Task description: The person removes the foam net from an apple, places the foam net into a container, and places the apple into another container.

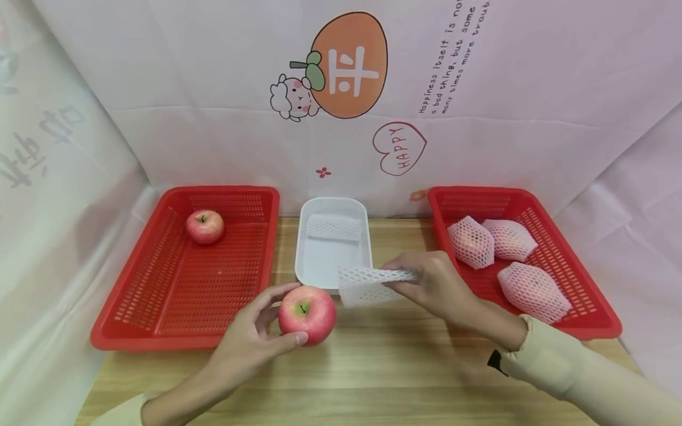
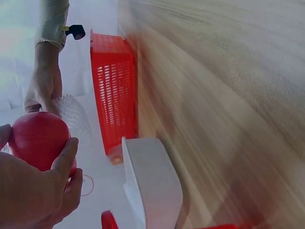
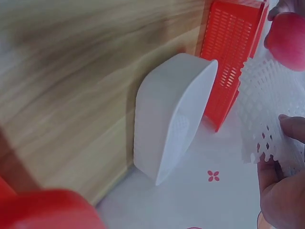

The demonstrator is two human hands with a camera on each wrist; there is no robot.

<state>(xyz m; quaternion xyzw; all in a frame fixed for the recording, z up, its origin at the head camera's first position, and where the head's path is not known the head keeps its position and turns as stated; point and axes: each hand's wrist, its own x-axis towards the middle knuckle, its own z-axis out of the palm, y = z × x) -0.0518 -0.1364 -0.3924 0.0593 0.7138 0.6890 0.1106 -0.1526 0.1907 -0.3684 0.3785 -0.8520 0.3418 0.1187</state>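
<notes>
My left hand (image 1: 250, 337) grips a red apple (image 1: 307, 315) from its left side, thumb and fingers curled round it, above the near side of the table. In the right hand (image 1: 434, 287) a white foam net sleeve (image 1: 367, 285) is pinched by one end, its other end spreading toward the apple. The left wrist view shows the apple (image 2: 40, 138) against the fingers, with the right hand (image 2: 44, 90) beyond. Seen from the right wrist, the net (image 3: 269, 105) hangs between thumb and fingers, its far edge close below the apple (image 3: 288, 40).
A red basket (image 1: 213, 340) on the left contains one bare apple (image 1: 205, 226). At the centre back, a white tray (image 1: 306, 272) holds another foam net (image 1: 334, 228). The right red basket (image 1: 591, 328) contains three net-wrapped apples (image 1: 533, 291). Printed white cloth (image 1: 229, 142) stands behind.
</notes>
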